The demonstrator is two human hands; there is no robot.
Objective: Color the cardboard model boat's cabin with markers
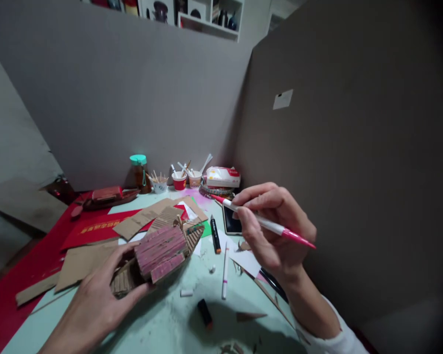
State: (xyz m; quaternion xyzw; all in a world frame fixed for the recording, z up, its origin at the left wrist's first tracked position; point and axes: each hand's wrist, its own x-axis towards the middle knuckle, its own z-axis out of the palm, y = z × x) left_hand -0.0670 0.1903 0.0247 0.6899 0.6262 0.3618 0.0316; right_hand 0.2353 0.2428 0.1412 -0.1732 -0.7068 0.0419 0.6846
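Pale green table set in a corner, grey wall behind and a tall brown cardboard panel closing off the right side. Red sheet covers the table's left edge.

Cardboard boat model sits front-centre on the table, tilted a bit, w/ a ribbed corrugated roof coloured patchy pink-red; hull is bare brown cardboard, slatted at the bow. Left hand cups it from the near side, fingers loosely curled round the stern end, thumb up by the roof. Right hand is raised just right of the model, fingers pinched shut on a pink marker, white barrel, pink cap end pointing right, tip end pointing left toward the back of the table.

Room to move: open strip of table in front of & right of the boat, dotted w/ a white marker, a black marker, a small black cap and white bits. Phone lies under the right hand's fingers. Flat cardboard scraps crowd the space behind and left of the boat.

Back row near the wall: jar w/ green lid, small cups holding sticks, a white box. Red-brown boat model at back left.
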